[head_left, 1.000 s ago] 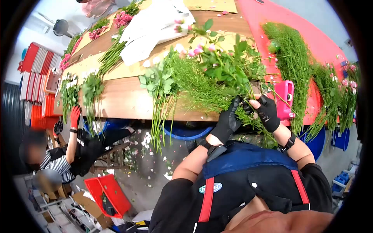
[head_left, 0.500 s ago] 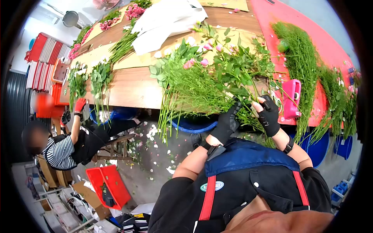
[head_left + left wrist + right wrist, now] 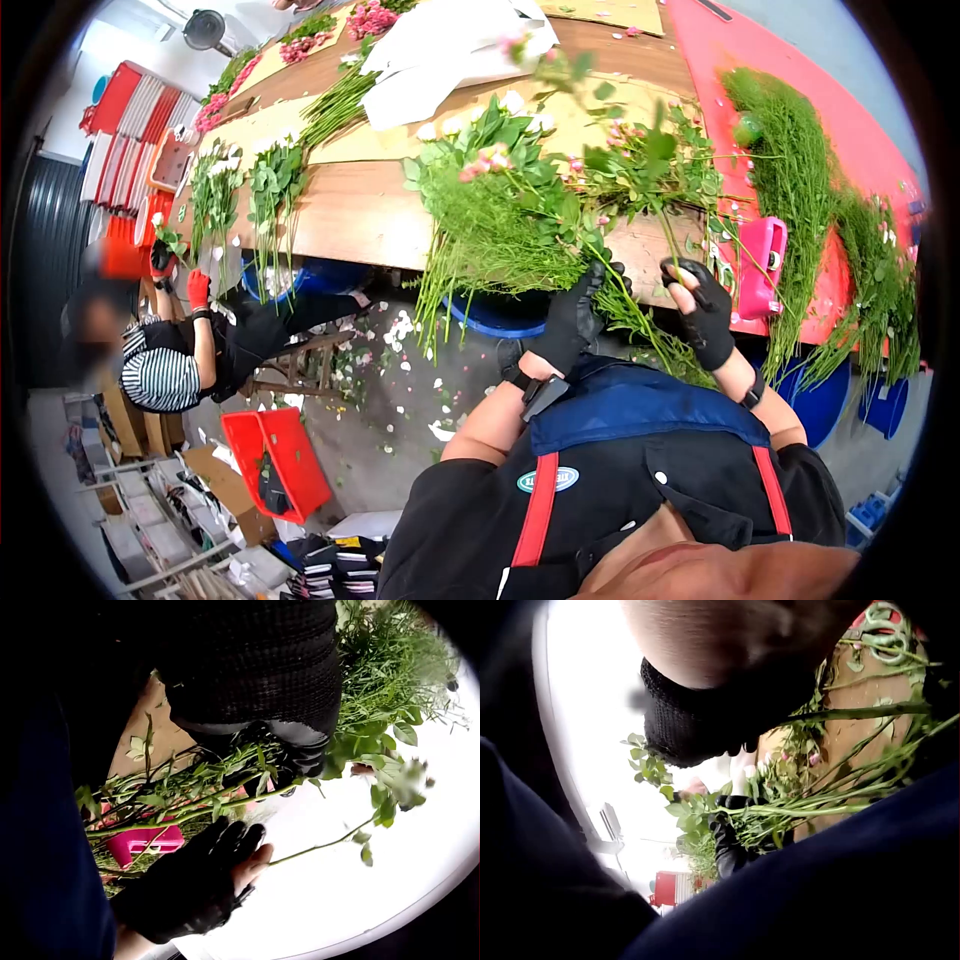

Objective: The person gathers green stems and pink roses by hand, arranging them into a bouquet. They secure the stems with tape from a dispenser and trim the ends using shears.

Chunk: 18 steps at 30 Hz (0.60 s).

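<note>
My black-gloved left hand [image 3: 572,318] grips a bunch of feathery greenery and leafy stems [image 3: 500,235] at the table's front edge. Pink roses [image 3: 487,162] show among its tops, and its cut stems [image 3: 655,340] trail down to the right. To the right, my right hand [image 3: 703,315], also gloved with bare fingertips, pinches a single rose stem [image 3: 319,847] between thumb and forefinger. That stem rises over the table, its leaves [image 3: 655,155] and bloom blurred in the head view. Leafy pink spray roses [image 3: 640,185] lie on the table beyond my hands.
A pink plastic holder [image 3: 762,265] and long greenery [image 3: 785,160] lie on the red cover at right. Green-handled scissors [image 3: 889,645] lie near my right wrist. White wrapping [image 3: 450,60] is at the back. Blue tubs [image 3: 495,318] stand below. Another person [image 3: 165,350] sits at left.
My right hand has moved down and right, away from my left, with the rose stem now apart from the bunch. My left hand keeps its grip. The seated person has raised a leafy stem.
</note>
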Tool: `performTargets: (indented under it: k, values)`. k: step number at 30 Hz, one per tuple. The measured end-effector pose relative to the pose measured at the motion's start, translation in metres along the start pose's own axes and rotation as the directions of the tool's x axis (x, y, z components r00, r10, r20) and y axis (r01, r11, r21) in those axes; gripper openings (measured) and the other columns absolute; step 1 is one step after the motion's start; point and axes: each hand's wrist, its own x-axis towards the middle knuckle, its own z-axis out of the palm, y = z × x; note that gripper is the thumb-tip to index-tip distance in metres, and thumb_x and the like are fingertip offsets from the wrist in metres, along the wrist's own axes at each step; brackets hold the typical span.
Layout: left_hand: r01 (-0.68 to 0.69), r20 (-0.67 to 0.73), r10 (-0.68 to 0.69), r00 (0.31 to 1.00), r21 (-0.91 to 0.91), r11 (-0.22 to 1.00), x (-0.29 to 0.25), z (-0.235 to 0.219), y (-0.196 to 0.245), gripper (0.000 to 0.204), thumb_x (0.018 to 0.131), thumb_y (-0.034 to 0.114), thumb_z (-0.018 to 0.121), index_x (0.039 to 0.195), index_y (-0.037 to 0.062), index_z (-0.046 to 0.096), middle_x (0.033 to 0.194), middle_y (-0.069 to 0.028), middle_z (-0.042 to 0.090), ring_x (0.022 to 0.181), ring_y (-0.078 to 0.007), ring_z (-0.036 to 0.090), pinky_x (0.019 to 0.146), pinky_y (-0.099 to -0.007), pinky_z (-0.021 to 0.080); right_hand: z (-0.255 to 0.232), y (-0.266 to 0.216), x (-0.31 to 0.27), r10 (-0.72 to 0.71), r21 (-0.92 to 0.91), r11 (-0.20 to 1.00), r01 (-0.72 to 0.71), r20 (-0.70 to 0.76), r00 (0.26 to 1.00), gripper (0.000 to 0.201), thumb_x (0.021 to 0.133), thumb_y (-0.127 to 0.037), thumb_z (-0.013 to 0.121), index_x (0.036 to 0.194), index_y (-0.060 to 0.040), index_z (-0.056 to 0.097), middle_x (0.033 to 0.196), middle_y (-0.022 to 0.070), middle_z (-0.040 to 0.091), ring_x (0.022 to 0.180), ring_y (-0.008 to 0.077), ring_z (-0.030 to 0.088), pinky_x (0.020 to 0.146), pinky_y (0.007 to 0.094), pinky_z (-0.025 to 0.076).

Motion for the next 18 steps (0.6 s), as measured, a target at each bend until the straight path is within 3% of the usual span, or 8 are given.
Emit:
performTargets:
  k: [2,4,6,8,13,16,17,18]
  values:
    - [-0.057,-0.002,0.057,0.998,0.020,0.998,0.000,-0.006,0.007,0.031,0.097,0.026,0.050,0.124,0.0099,0.053,0.110,-0.0102,0.062,0.094,-0.0271,0.061,0.087,-0.0454,0.051,-0.006,0.004,-0.012,-0.162,-0.121,0.979,0.166,0.043,0.986,0.026,0.085,-0.008,0.057,0.110,-0.0040,0.062,0.102,0.0139,0.064,0.092,0.0293,0.062,0.079,0.0355,0.049]
    - [-0.094,-0.017,0.094,0.995,0.001,0.996,-0.003,-0.009,0.013,0.031,0.096,0.025,0.051,0.123,0.0100,0.053,0.111,-0.0103,0.062,0.095,-0.0271,0.061,0.087,-0.0461,0.050,-0.002,0.011,-0.034,0.045,0.043,0.998,-0.049,0.100,0.994,0.024,0.085,-0.010,0.059,0.107,-0.0034,0.064,0.102,0.0148,0.064,0.093,0.0291,0.063,0.081,0.0353,0.049]
    - [-0.081,0.013,0.082,0.997,-0.021,0.996,0.001,-0.035,0.012,0.034,0.096,0.023,0.051,0.126,0.0072,0.052,0.115,-0.0128,0.061,0.099,-0.0294,0.061,0.090,-0.0479,0.050,0.011,0.015,-0.043,0.032,0.055,0.998,-0.042,0.178,0.983,0.024,0.084,-0.011,0.061,0.106,-0.0032,0.065,0.102,0.0154,0.065,0.093,0.0292,0.064,0.081,0.0354,0.050]
    - [-0.018,0.005,0.019,1.000,-0.061,0.998,0.000,-0.048,0.014,0.034,0.095,0.022,0.051,0.125,0.0049,0.052,0.117,-0.0152,0.060,0.101,-0.0310,0.060,0.091,-0.0489,0.049,0.027,0.015,-0.041,-0.152,-0.033,0.986,0.166,0.255,0.955,0.025,0.083,-0.012,0.063,0.106,-0.0024,0.064,0.093,0.0163,0.065,0.080,0.0326,0.063,0.071,0.0383,0.050]
    - [-0.086,-0.061,0.083,0.995,-0.056,0.995,-0.031,-0.051,0.024,0.041,0.099,0.029,0.045,0.130,0.0025,0.047,0.121,-0.0193,0.057,0.109,-0.0326,0.058,0.096,-0.0500,0.046,0.054,-0.001,-0.027,-0.292,0.018,0.953,0.303,0.323,0.900,0.024,0.080,-0.010,0.065,0.102,-0.0006,0.064,0.079,0.0158,0.062,0.067,0.0316,0.059,0.059,0.0401,0.047]
    - [-0.083,-0.025,0.081,0.996,-0.063,0.995,-0.062,-0.015,0.046,0.046,0.099,0.033,0.046,0.134,0.0022,0.045,0.126,-0.0171,0.055,0.112,-0.0312,0.056,0.098,-0.0491,0.045,0.068,-0.018,-0.015,-0.291,0.002,0.946,0.326,0.458,0.840,0.023,0.079,-0.010,0.065,0.100,-0.0023,0.064,0.073,0.0132,0.058,0.064,0.0307,0.058,0.057,0.0407,0.046]
    - [-0.216,0.076,0.205,0.976,0.177,0.960,-0.085,0.022,0.055,0.051,0.098,0.037,0.048,0.135,0.0024,0.044,0.118,-0.0120,0.058,0.109,-0.0284,0.057,0.099,-0.0474,0.045,0.074,-0.030,-0.010,-0.341,-0.051,0.912,0.407,0.455,0.822,0.020,0.078,-0.009,0.065,0.097,-0.0037,0.064,0.069,0.0115,0.056,0.062,0.0304,0.057,0.055,0.0421,0.045]
    - [-0.248,0.052,0.243,0.969,0.196,0.949,-0.094,0.018,0.060,0.051,0.098,0.038,0.048,0.135,0.0038,0.044,0.112,-0.0094,0.058,0.106,-0.0266,0.058,0.099,-0.0467,0.045,0.084,-0.036,-0.007,-0.330,-0.068,0.910,0.409,0.480,0.813,0.020,0.078,-0.013,0.065,0.097,-0.0051,0.064,0.068,0.0112,0.056,0.062,0.0313,0.058,0.055,0.0428,0.046]
